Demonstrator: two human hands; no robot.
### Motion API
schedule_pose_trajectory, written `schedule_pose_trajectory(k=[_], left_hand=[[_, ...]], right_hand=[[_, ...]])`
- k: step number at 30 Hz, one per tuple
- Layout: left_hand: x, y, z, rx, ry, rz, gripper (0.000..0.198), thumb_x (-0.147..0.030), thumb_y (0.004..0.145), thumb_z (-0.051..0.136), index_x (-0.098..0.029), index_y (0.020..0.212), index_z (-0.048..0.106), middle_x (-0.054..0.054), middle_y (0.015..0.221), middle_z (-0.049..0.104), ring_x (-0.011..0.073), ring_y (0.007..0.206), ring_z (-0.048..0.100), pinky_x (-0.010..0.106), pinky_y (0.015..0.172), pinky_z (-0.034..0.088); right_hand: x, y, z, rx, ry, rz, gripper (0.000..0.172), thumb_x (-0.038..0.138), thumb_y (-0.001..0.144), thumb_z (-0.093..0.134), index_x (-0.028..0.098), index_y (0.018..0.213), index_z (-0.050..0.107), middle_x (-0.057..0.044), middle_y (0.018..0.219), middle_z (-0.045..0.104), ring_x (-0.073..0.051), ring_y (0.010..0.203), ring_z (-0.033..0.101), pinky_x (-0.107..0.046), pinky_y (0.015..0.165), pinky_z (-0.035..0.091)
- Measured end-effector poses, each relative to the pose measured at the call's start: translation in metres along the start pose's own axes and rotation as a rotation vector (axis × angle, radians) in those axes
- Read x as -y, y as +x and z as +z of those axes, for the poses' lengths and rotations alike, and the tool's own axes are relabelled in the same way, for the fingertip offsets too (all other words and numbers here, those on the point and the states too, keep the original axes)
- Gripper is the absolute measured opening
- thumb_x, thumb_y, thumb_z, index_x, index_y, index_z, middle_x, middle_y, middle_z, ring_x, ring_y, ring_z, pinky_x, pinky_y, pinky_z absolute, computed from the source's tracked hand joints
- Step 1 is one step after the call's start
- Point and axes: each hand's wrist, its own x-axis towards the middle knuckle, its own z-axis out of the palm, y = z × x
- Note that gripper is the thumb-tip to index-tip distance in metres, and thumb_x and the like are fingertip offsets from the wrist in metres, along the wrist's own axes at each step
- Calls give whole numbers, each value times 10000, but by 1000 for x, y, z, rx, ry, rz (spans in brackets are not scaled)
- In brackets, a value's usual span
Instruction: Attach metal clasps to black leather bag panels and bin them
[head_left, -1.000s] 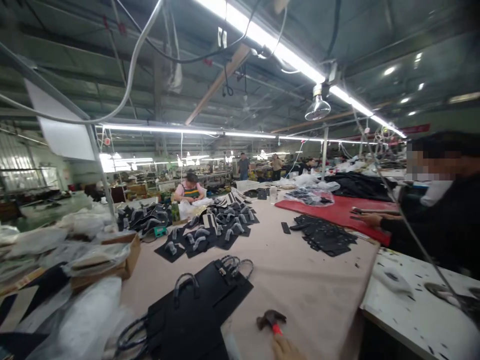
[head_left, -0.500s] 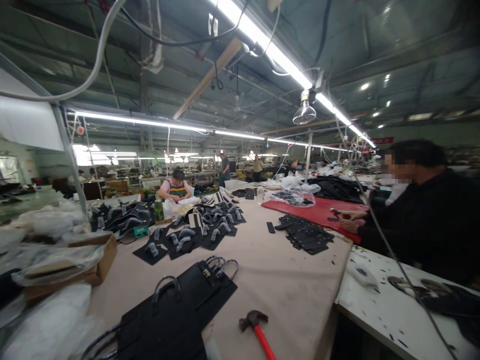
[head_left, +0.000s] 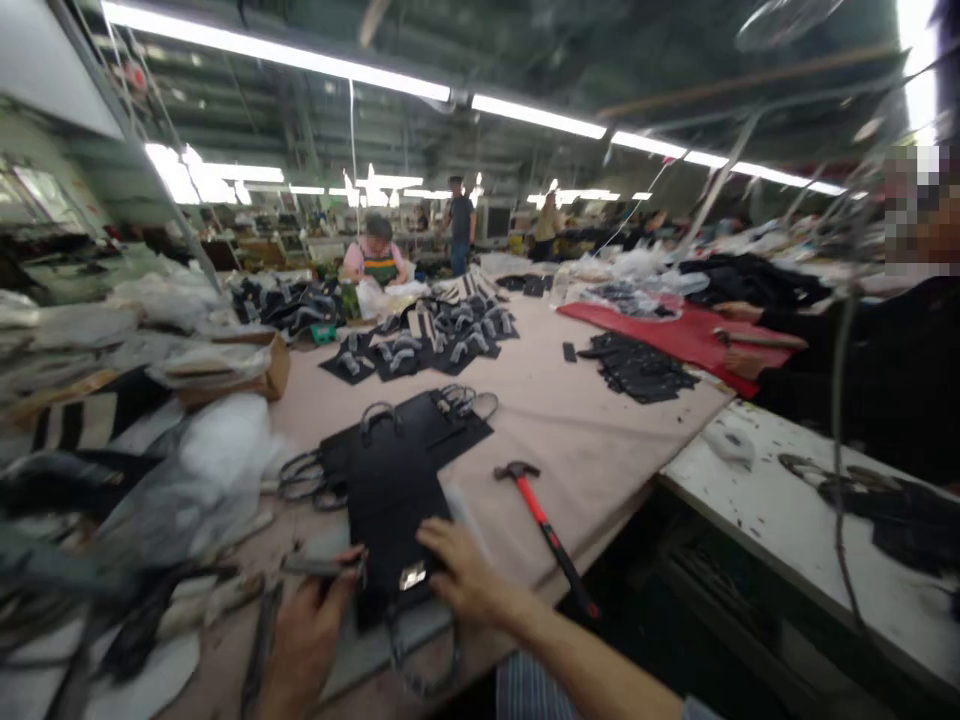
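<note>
A black bag panel (head_left: 394,490) with a metal clasp (head_left: 412,576) and a looped handle lies at the near table edge. My right hand (head_left: 465,575) rests on its right side beside the clasp, fingers spread. At the panel's left edge is my left hand (head_left: 311,625), its fingers pinched around a thin metal tool (head_left: 319,565), blurred by motion. Further black pieces with looped handles (head_left: 382,420) lie behind. To the right of my right hand, a claw hammer (head_left: 536,510) with a red and black handle lies on the table.
Plastic-wrapped goods (head_left: 217,450) and an open cardboard box (head_left: 277,365) crowd the left. Black pieces with grey-wrapped handles (head_left: 450,340) lie farther back. At the right are stacked black pieces (head_left: 641,365), a red sheet (head_left: 675,335), a person's hands and a white side table (head_left: 787,480).
The view has tipped downward, bringing both my hands into sight at the near bag panel. The person at the right now holds a long object over the red sheet.
</note>
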Motion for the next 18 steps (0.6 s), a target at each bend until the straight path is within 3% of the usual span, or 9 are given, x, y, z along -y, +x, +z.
schedule_pose_trajectory(k=[3,7,12,18], left_hand=[[7,-10,18,19,-247,-81,304,-451,862,650,-225,1036,757,60,1072,788,254,1025,727,387,938,591],[-3,-12,47,32,-392,-105,252,-386,822,708,-175,955,743,85,1042,785,233,972,742,388,934,598],[-19,-5,74,103,-407,-63,205,-328,825,700,-180,961,738,77,1073,778,216,964,741,350,833,634],[-16,1,99,177,-434,-110,196,-309,818,705,-182,965,735,82,1098,772,217,1006,729,344,856,624]], right_hand=[[-29,-22,-9,-131,51,159,504,226,858,550,164,1357,591,-189,1430,568,-309,1346,511,-538,1131,409],[-59,-43,-19,-73,71,172,448,274,901,569,156,1331,601,-193,1422,562,-310,1343,497,-537,1138,387],[-46,-56,-11,-21,64,213,458,293,937,551,201,1385,567,-167,1519,479,-314,1397,446,-608,1164,296],[-39,-52,-7,-20,61,243,449,293,946,533,230,1388,577,-145,1541,467,-315,1401,445,-630,1180,231]])
